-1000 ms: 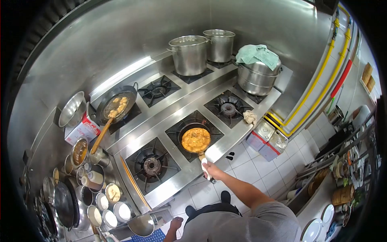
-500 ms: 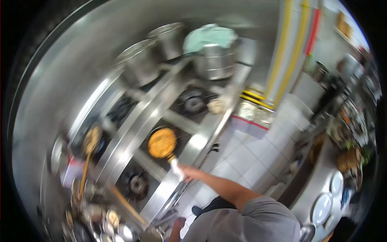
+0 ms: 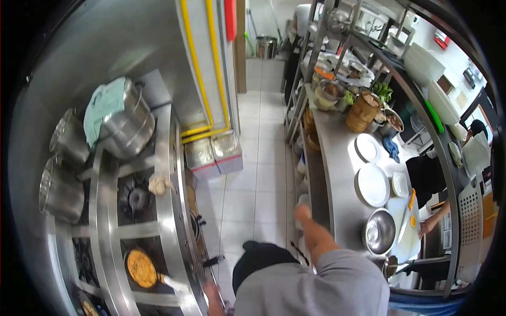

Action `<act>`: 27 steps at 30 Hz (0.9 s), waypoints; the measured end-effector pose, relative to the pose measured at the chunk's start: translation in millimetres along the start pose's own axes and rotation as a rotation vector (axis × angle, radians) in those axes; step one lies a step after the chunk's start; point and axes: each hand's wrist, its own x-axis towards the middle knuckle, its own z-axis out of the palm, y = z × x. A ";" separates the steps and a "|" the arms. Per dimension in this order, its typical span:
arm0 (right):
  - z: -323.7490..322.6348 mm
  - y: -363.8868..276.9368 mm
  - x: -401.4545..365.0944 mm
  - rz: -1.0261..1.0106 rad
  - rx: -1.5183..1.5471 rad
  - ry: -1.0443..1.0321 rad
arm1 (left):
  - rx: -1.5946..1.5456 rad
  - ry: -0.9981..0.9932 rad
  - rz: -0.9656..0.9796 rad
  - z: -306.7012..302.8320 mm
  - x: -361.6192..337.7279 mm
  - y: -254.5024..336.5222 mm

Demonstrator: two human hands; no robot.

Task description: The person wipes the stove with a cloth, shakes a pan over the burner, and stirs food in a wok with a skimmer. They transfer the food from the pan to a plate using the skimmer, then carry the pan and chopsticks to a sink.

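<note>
A small black pan (image 3: 141, 267) with a golden omelette sits on a front burner of the steel stove (image 3: 169, 158) at the lower left; its pale handle (image 3: 174, 284) points toward me. My left hand (image 3: 211, 293) is low by the stove's front edge, just right of that handle, blurred, and its grip is unclear. My right hand (image 3: 302, 212) is stretched out over the tiled floor to the near edge of the steel counter (image 3: 337, 174), with nothing seen in it.
On the counter are a steel bowl (image 3: 379, 231), white plates (image 3: 372, 184), a bamboo steamer (image 3: 362, 112) and food bowls. Another person's hand (image 3: 429, 224) rests by a cutting board. Large pots (image 3: 63, 192) and a cloth-covered pot (image 3: 124, 118) stand on the stove; two tins (image 3: 213, 152) sit on the floor.
My view has swung right from the stove to the aisle and counter. My right hand has let go of the pan handle and moved across to the counter edge.
</note>
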 end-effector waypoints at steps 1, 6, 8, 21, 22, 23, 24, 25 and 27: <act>-31.5 3.5 -12.3 0.031 0.056 0.045 | -0.066 0.100 -0.068 4.3 6.4 7.2; -29.6 54.7 -33.6 -0.097 0.010 -0.056 | -0.399 0.178 -0.132 40.6 24.1 60.2; 5.2 72.1 -61.5 -0.312 -0.162 -0.120 | -0.520 0.154 -0.142 39.6 28.0 65.4; 48.5 94.6 -225.7 -0.466 0.004 -0.391 | 0.370 -0.370 -0.086 26.1 40.2 38.1; 60.5 109.6 -212.4 -0.411 0.008 -0.354 | 0.653 -0.480 -0.026 20.3 49.3 25.6; 65.9 123.7 -205.6 -0.357 0.007 -0.324 | 0.930 -0.557 0.132 14.0 53.6 9.0; 64.2 135.0 -204.2 -0.378 -0.007 -0.310 | 1.203 -0.623 0.290 10.6 51.8 -1.4; 61.7 143.4 -200.1 -0.404 -0.021 -0.296 | 1.319 -0.692 0.263 12.8 39.3 4.4; 31.0 128.7 -188.7 -0.431 0.085 -0.169 | 1.356 -0.687 0.208 25.9 19.2 4.0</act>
